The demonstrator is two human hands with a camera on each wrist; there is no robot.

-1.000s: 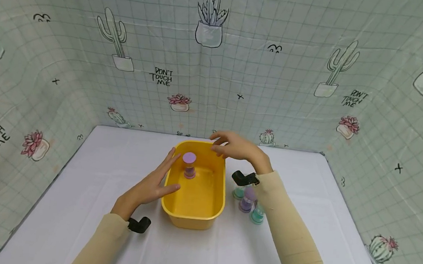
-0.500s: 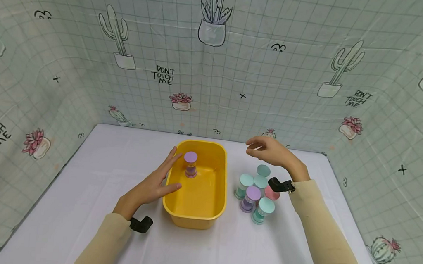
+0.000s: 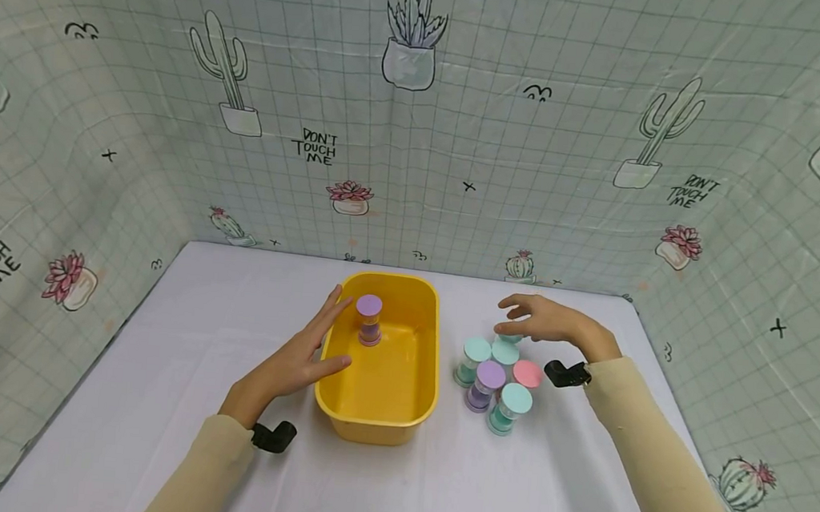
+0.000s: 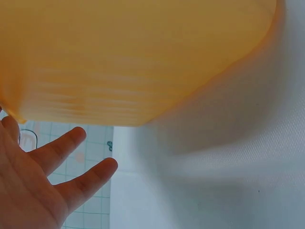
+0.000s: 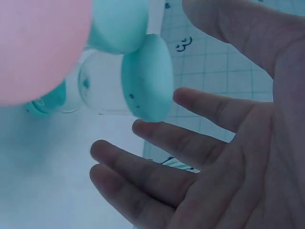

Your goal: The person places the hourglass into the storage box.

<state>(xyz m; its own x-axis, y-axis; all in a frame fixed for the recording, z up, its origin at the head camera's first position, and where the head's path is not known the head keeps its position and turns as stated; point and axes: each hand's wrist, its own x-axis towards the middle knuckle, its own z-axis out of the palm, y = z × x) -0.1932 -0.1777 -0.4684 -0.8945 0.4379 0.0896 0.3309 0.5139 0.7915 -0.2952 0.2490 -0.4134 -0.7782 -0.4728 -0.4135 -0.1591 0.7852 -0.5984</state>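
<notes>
My left hand (image 3: 290, 365) lies along the left rim of a yellow plastic bin (image 3: 373, 432), fingers straight and spread, thumb over the opening. Inside the bin, toward the back left, a purple-capped sand timer (image 3: 370, 319) stands upright. My right hand (image 3: 549, 322) is over the back of a cluster of sand timers right of the bin and partly covers the rearmost teal one (image 5: 148, 78). In the right wrist view its fingers are loosely extended, fingertips close to that teal cap, with nothing gripped. A pink-capped timer (image 3: 527, 374) is just in front.
Also in the cluster are a purple-capped timer (image 3: 488, 380) and teal-capped ones, the front one (image 3: 514, 405) nearest me. A white cloth (image 3: 247, 299) covers the table. Behind it and at both sides hangs a cactus-print curtain (image 3: 418, 152).
My right hand has moved from above the bin's back right rim to the right, then down over the rear of the timer cluster. My left hand has stayed at the bin.
</notes>
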